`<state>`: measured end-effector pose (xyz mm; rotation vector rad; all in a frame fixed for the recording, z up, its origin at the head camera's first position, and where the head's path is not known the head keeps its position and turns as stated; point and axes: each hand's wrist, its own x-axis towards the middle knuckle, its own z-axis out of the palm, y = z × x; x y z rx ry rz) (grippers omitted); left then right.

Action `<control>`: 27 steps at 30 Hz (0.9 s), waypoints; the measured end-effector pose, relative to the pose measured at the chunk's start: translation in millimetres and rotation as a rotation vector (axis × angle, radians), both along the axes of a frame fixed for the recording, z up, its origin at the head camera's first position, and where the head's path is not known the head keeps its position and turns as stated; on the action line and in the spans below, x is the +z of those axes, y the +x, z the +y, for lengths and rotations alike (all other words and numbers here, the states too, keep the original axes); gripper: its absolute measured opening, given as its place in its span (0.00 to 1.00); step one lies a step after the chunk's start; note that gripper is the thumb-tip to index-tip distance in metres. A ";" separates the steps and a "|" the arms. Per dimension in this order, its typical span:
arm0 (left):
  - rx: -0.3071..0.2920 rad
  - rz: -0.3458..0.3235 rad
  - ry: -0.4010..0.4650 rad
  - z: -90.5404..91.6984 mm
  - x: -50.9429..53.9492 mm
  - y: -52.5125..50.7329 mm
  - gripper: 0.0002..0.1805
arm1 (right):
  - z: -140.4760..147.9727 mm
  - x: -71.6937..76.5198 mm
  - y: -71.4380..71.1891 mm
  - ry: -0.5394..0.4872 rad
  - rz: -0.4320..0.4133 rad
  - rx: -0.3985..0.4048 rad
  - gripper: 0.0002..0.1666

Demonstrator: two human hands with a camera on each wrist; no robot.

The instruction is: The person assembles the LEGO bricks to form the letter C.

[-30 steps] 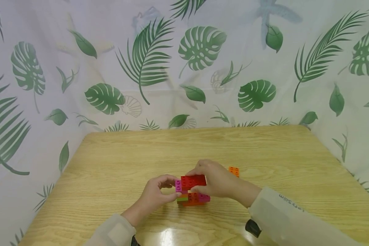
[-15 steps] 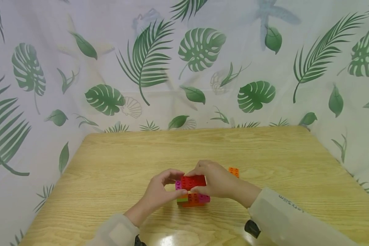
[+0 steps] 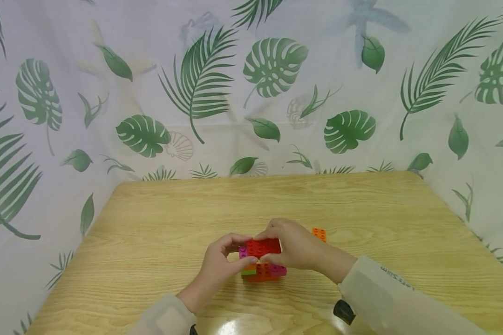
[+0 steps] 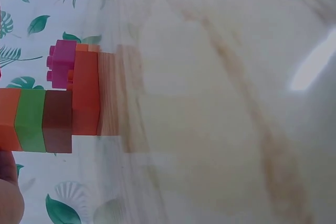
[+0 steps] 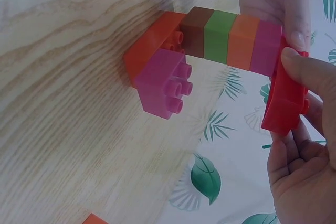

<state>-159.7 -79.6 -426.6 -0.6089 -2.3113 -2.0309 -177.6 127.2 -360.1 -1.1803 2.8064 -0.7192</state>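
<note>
A red building brick (image 3: 264, 248) lies across the top of a small brick tower and overhangs to the right. My right hand (image 3: 295, 246) pinches its overhanging part between thumb and fingers. At the tower end, my left hand (image 3: 220, 260) grips the red brick with its thumb in front; its far fingertips are partly hidden. Below it, the right wrist view shows a magenta brick (image 5: 266, 48), an orange brick (image 5: 242, 41), a green brick (image 5: 219, 36) and a brown brick (image 5: 197, 31). They stand on an orange-red base brick (image 5: 152, 45), which bears another magenta brick (image 5: 157, 82) at its other end.
An orange brick (image 3: 320, 233) sits on the wooden table (image 3: 172, 209) behind my right wrist, partly covered by it. Beyond the table's back edge hangs a white cloth (image 3: 226, 102) with green leaves.
My left hand has shifted up and right, from the tower's upper left side to the red brick's left end. The right hand stays almost still on the red brick.
</note>
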 end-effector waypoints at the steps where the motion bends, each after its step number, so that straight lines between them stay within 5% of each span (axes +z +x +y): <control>1: 0.002 -0.004 0.004 0.3 -0.4 0.2 0.19 | 0.3 0.0 0.1 -0.002 -0.001 0.000 0.21; 13: -0.016 -0.024 0.037 0.1 -5.1 -1.4 0.18 | 4.2 -14.4 4.0 -0.105 -0.003 -0.047 0.22; 27: 0.001 -0.039 0.035 1.0 -5.6 -0.4 0.18 | 29.9 -45.4 5.1 -0.324 -0.022 -0.001 0.32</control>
